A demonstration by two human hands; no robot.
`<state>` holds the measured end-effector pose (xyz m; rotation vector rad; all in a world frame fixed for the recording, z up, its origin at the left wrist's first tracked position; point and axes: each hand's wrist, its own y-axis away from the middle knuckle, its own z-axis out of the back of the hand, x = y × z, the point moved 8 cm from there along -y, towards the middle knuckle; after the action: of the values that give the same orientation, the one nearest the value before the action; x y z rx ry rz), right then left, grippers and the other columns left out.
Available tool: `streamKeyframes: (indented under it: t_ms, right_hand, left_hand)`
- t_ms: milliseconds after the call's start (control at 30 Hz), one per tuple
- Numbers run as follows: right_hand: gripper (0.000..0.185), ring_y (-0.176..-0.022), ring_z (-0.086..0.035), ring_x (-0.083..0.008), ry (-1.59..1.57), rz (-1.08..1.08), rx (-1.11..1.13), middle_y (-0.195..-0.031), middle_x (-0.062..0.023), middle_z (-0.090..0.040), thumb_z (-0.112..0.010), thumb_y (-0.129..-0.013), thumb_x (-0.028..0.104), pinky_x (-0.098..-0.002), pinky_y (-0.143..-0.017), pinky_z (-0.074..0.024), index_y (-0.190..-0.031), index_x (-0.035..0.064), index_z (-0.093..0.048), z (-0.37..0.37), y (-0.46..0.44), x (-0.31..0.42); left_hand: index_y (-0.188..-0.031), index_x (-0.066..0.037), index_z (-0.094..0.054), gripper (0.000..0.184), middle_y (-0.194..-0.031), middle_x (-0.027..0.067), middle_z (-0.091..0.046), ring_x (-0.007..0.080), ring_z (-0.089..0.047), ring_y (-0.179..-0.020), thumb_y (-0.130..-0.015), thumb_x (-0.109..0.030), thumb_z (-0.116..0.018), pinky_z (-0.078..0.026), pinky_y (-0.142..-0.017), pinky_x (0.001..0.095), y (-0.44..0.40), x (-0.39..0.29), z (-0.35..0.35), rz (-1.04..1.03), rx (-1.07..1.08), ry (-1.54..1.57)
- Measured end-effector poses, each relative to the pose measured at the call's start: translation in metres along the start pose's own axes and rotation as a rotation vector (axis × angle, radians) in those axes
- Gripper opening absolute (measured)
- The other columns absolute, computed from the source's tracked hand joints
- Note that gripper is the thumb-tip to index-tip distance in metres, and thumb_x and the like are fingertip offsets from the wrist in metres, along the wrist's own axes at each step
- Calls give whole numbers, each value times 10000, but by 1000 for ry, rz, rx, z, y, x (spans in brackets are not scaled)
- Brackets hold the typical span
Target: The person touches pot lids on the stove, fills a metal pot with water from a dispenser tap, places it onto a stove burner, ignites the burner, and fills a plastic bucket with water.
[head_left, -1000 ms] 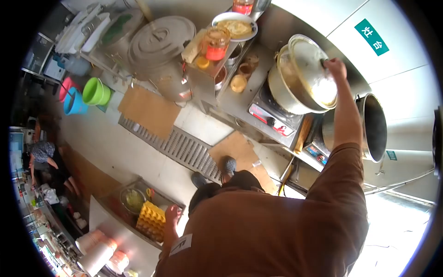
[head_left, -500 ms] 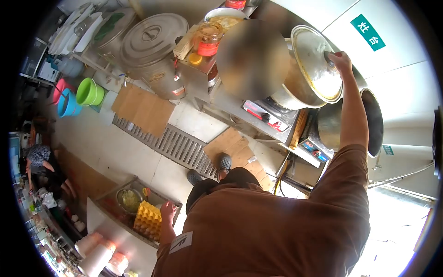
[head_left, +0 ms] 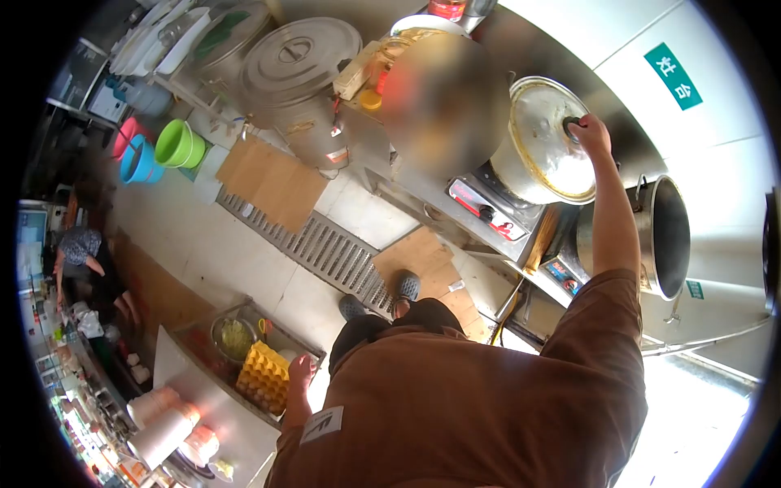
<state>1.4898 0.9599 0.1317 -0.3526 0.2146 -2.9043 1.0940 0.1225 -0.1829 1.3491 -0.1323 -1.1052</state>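
Observation:
My right hand (head_left: pixel 593 136) grips the dark knob of a domed metal pot lid (head_left: pixel 547 122). The lid lies over the mouth of a large metal pot (head_left: pixel 511 167) on a gas stove (head_left: pixel 488 210). My left hand (head_left: pixel 301 372) hangs low at my side, its fingers loosely curled with nothing visible in them. Close to it, stacked yellow egg trays (head_left: pixel 262 366) with eggs stand beside a metal bowl of pale green shredded food (head_left: pixel 234 337).
An open tall pot (head_left: pixel 671 236) stands right of the stove. A big lidded steel drum (head_left: pixel 297 57) is at the upper left. Green (head_left: pixel 180 145) and blue (head_left: pixel 141 159) buckets sit on the floor near a drain grate (head_left: pixel 305 248). Another person (head_left: pixel 81 252) bends at the far left. A round area over the counter is blurred.
My right hand has brought the lid down and left over the pot, hiding the brown inside that showed before. My left hand stays low. The view has shifted slightly.

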Motion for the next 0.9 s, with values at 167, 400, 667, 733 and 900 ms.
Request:
streamKeyframes:
  t_ms: [167,400,667,733,900]
  right_hand:
    - [398,-826,-604,-248,-186,35,135,-870,-157,-628,-639,-723,392,-343,-755,-439,-913,42,-637,-5,1,-7]
    - [208,-864,-579,-261,-203,364,-513,-976,-165,-583,-536,-856,110,-331,-770,-467,-991,-40,-586,71,119,108]
    - [157,-747,-552,-119,-234,159,665,-814,-36,-595,-539,-827,101,-257,-642,-449,-968,40,-572,-187,318,213]
    - [247,-724,-580,-130,-285,142,1270,-775,-51,-623,-608,-807,211,-288,-645,-463,-970,27,-593,-256,391,226]
    - [174,-600,-583,-160,-133,160,1014,-715,-77,-629,-567,-775,181,-300,-585,-469,-814,22,-626,-317,404,269]
  left_hand:
    - [-830,-44,-566,152,-698,86,-564,175,-563,-591,-811,-177,-494,-436,-513,301,-11,4,9,-98,71,-216]
    - [-641,-35,-536,307,-632,146,-556,316,-539,-640,-780,-281,-415,-397,-587,415,-47,-34,27,-359,1,-507]
    - [-725,-39,-531,232,-740,136,-541,271,-516,-705,-817,-221,-421,-419,-631,379,-116,-87,82,-553,66,-667]
    - [-678,-34,-523,258,-602,77,-522,159,-514,-564,-808,-249,-464,-409,-527,311,-152,-82,121,-608,14,-604]
    - [-734,-21,-578,312,-700,164,-589,315,-583,-712,-795,-289,-430,-439,-652,403,-213,-76,261,-238,-140,-86]
